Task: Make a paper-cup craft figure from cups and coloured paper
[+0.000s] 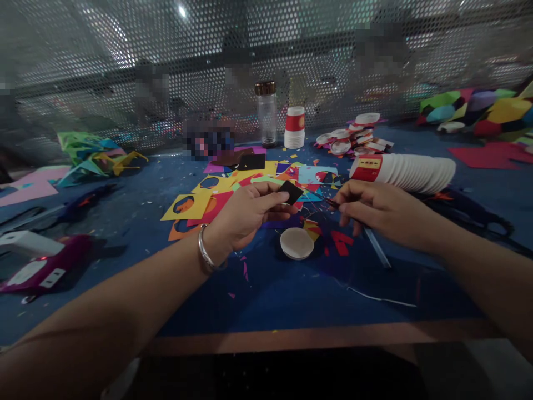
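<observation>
My left hand (245, 214) pinches a small black paper piece (291, 191) between thumb and fingers, held just above the blue table. My right hand (375, 210) is closed around a thin tool (377, 248) whose light shaft pokes out below the hand; its dark tip points toward the black piece. A round white disc (297, 243) lies on the table under and between both hands. Red paper bits (340, 242) lie beside the disc.
Coloured paper sheets with cut-out holes (195, 205) spread behind my hands. A lying stack of paper cups (406, 171), an upright cup stack (295, 128), a clear jar (267, 114), cup lids (353, 139), a purple glue gun (45, 266) and black scissors (478, 216) surround the area. A perforated metal screen (125, 66) backs the table.
</observation>
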The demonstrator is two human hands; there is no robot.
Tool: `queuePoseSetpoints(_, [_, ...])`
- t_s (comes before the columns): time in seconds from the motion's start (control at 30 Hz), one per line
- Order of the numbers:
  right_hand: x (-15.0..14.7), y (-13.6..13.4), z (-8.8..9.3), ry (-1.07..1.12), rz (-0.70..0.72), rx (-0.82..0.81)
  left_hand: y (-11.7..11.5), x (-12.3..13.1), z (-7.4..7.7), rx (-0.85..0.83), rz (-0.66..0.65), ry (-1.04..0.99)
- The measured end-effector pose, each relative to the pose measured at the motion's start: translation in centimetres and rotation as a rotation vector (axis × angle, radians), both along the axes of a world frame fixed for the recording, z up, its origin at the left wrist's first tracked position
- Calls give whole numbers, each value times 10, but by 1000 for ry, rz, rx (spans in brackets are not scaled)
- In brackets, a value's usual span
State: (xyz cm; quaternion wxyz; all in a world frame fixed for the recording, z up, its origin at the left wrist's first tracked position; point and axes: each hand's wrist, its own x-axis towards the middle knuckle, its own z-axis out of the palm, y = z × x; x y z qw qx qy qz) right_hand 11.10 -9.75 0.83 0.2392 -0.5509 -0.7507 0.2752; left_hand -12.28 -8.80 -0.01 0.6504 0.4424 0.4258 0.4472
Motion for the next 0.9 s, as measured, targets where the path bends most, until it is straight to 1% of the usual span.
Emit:
queuePoseSetpoints(0.07, [-3, -1, 0, 106, -11, -70, 1, 1, -1, -32, -11, -37])
queuePoseSetpoints(0.23, [-12, -5, -5, 347, -47, -99, 2, 4, -1, -98, -89, -112])
queuePoseSetpoints(0.33, [-18, -7, -8, 540, -77, -161, 1, 4, -3, -105, -133, -146])
queuePoseSetpoints(0.4, [-20, -9, -8, 617, -104, -202, 1, 4, -4, -93, -139, -171])
queuePoseSetpoints(0.47, [-20, -10, -9, 644, -106, -210, 1, 3, -5, -87, -117, -186])
queuePoseSetpoints(0.57, [-18, -9, -10, 635, -60, -188, 2, 2, -5, -90, -59, -197])
queuePoseSetpoints(0.67, [-16, -9, -12, 627, -20, -172, 2, 2, -4, -79, -36, -219])
queuePoseSetpoints(0.77, [-15, -9, -12, 633, -15, -176, 1, 4, -5, -64, -50, -219])
queuePoseSetpoints(0.9, [-16, -9, -10, 625, -2, -182, -1, 7, -8, -56, -120, -219])
